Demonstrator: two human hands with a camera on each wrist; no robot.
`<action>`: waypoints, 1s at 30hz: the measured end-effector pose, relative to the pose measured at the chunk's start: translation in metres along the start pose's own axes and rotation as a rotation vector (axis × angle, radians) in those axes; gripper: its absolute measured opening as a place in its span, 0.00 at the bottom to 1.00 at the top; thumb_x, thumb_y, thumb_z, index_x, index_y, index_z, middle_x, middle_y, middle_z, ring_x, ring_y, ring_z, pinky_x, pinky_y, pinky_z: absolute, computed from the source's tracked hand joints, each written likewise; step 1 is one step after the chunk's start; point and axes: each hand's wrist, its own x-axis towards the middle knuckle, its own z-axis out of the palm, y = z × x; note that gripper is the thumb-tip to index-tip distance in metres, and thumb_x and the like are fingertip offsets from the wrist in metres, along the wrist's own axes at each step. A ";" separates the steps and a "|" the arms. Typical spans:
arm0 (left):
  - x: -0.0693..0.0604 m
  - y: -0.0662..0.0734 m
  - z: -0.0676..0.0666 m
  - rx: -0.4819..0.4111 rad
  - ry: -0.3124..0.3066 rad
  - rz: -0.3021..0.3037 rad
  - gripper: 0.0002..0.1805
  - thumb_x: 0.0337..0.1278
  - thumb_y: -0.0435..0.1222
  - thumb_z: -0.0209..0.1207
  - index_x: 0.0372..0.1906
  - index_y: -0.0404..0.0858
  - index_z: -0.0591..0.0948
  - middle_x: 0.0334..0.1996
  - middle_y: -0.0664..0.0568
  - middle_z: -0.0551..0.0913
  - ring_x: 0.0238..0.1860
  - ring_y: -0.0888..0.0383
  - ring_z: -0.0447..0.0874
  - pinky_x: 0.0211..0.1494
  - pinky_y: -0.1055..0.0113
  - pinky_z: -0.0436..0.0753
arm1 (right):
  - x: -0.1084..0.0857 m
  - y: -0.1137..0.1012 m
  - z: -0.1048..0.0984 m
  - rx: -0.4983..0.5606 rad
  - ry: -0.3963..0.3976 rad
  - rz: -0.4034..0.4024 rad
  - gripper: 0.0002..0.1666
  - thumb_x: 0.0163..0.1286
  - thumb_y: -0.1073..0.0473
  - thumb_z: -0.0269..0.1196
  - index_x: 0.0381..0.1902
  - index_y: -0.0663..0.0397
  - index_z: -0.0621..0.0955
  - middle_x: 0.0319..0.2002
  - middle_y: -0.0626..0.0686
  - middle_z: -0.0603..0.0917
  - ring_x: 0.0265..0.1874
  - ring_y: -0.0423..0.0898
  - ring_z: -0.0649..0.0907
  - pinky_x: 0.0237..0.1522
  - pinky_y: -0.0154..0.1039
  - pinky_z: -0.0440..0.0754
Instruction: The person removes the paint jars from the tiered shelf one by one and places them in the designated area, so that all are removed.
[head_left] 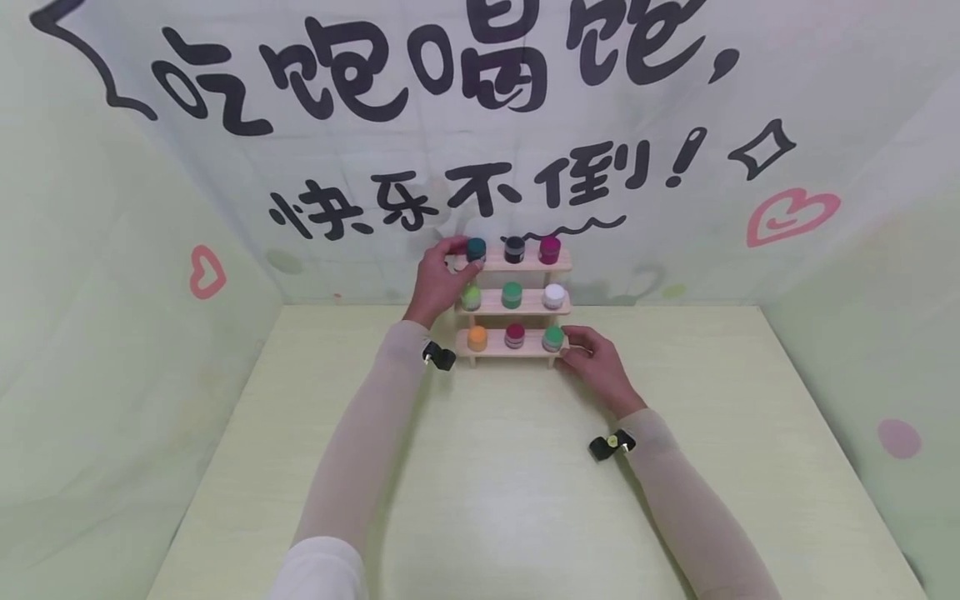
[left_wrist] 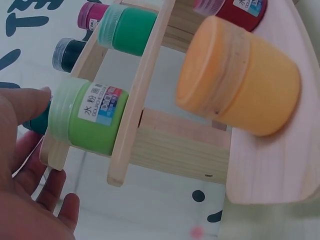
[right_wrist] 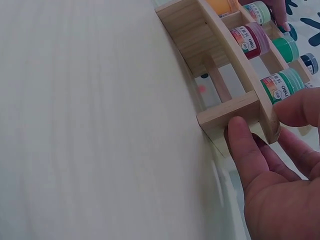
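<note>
A three-tier wooden display rack (head_left: 517, 348) holds rows of small lidded jars of gouache paint. My left hand (head_left: 441, 279) is at the top tier's left end, with thumb and forefinger around a dark teal paint jar (head_left: 476, 252). In the left wrist view that jar is mostly hidden behind the thumb and a light green jar (left_wrist: 95, 117). My right hand (head_left: 597, 367) grips the bottom tier's right end. In the right wrist view its thumb (right_wrist: 300, 107) lies over the board's end beside a green jar (right_wrist: 281, 86), while another finger presses the rack's leg.
An orange jar (head_left: 477, 337) and a dark red jar (head_left: 514, 335) share the bottom tier. Above stand a white-lidded jar (head_left: 554, 295), a black one (head_left: 514, 249) and a magenta one (head_left: 550, 249). The pale table (head_left: 495, 500) meets a printed cloth backdrop (head_left: 360, 275) close behind the rack.
</note>
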 end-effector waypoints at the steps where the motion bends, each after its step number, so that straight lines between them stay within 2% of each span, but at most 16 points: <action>1: 0.000 0.000 0.000 0.002 0.002 0.000 0.28 0.65 0.44 0.72 0.67 0.45 0.80 0.60 0.50 0.85 0.65 0.51 0.76 0.73 0.49 0.73 | 0.000 0.000 0.000 -0.006 -0.001 -0.002 0.30 0.75 0.66 0.64 0.73 0.62 0.73 0.66 0.69 0.79 0.49 0.37 0.89 0.53 0.32 0.89; 8: -0.001 0.003 -0.001 0.003 0.010 -0.028 0.26 0.64 0.44 0.72 0.65 0.46 0.81 0.60 0.51 0.84 0.64 0.51 0.77 0.71 0.50 0.75 | 0.002 0.000 -0.002 -0.010 -0.012 0.009 0.31 0.75 0.65 0.65 0.73 0.62 0.73 0.64 0.71 0.80 0.48 0.37 0.88 0.52 0.31 0.89; 13: -0.007 0.003 -0.004 -0.003 0.021 -0.016 0.27 0.63 0.45 0.73 0.65 0.46 0.81 0.62 0.51 0.83 0.65 0.51 0.77 0.70 0.51 0.76 | -0.001 0.000 0.000 -0.036 0.039 0.003 0.29 0.74 0.63 0.67 0.70 0.62 0.76 0.60 0.70 0.82 0.45 0.37 0.89 0.50 0.30 0.89; 17: -0.013 0.001 -0.009 -0.045 0.034 0.010 0.26 0.62 0.44 0.73 0.63 0.45 0.82 0.61 0.52 0.84 0.64 0.52 0.78 0.69 0.51 0.78 | -0.006 0.001 0.004 -0.092 0.093 0.006 0.28 0.73 0.59 0.69 0.68 0.59 0.79 0.57 0.67 0.85 0.43 0.35 0.89 0.47 0.27 0.88; 21: -0.019 -0.003 -0.016 -0.089 0.038 0.012 0.24 0.62 0.44 0.74 0.61 0.45 0.83 0.59 0.52 0.86 0.63 0.52 0.80 0.68 0.51 0.80 | -0.009 0.001 0.008 -0.087 0.102 0.011 0.28 0.73 0.58 0.69 0.68 0.57 0.79 0.57 0.66 0.85 0.43 0.34 0.90 0.48 0.26 0.87; 30: -0.035 -0.006 -0.031 -0.238 0.007 -0.004 0.24 0.62 0.39 0.74 0.61 0.40 0.82 0.57 0.47 0.87 0.59 0.53 0.85 0.64 0.60 0.86 | -0.010 0.001 0.009 -0.012 0.093 0.060 0.29 0.73 0.61 0.69 0.69 0.57 0.77 0.54 0.66 0.86 0.43 0.42 0.91 0.48 0.36 0.91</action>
